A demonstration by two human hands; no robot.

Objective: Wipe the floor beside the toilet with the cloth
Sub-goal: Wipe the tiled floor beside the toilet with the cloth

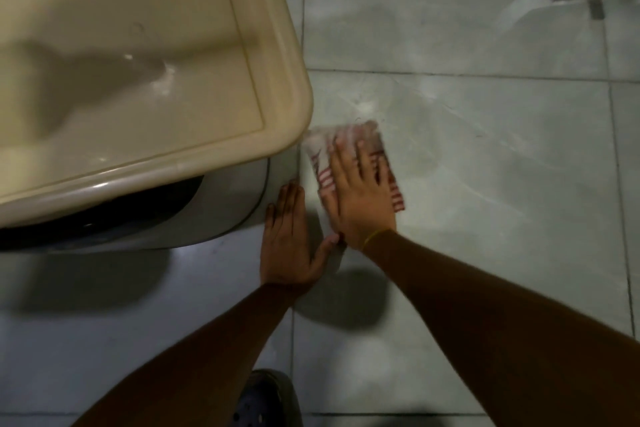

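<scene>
Cloth (349, 156) lies flat under right hand (360, 199) — left hand (289, 239) beside it.

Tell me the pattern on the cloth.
The cloth is white with red stripes, seen in the head view under the right hand.

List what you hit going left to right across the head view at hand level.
toilet → left hand, flat on the floor tiles → right hand, pressing the red-and-white striped cloth → bare tiles out to the right edge.
</scene>
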